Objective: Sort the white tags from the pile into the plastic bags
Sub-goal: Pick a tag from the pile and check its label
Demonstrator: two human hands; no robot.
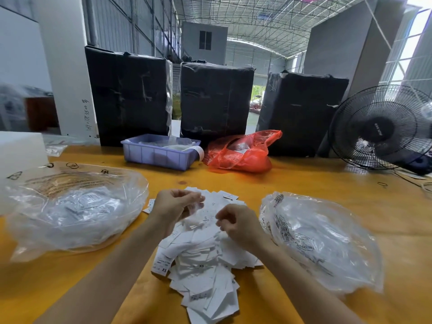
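Nearest the camera, the pile of white tags (201, 260) spreads across the yellow table (304, 181), running from the near edge up between the two forearms. Some tags show printed size marks such as XS. They look thin, light and limp, likely to slide over each other and cling in clumps, so a pinch at one tag's edge or corner should lift it free without dragging its neighbours.

Above the pile, the left hand (174, 205) has its fingers curled and seems to pinch a tag or two near the fingertips, though blur makes the count unclear. The right hand (238, 224) is curled as well, fingertips drawn together just over the tags; whether it grips one I cannot tell.

Flanking the pile are two clear plastic bags: the left bag (74, 206) already holds a layer of white tags, the right bag (322, 239) looks nearly unfilled.

Farther back stand a blue plastic tray (159, 154) and a red plastic bag (240, 152), then three black-wrapped parcels (215, 99), with a black fan (381, 129) on the right.
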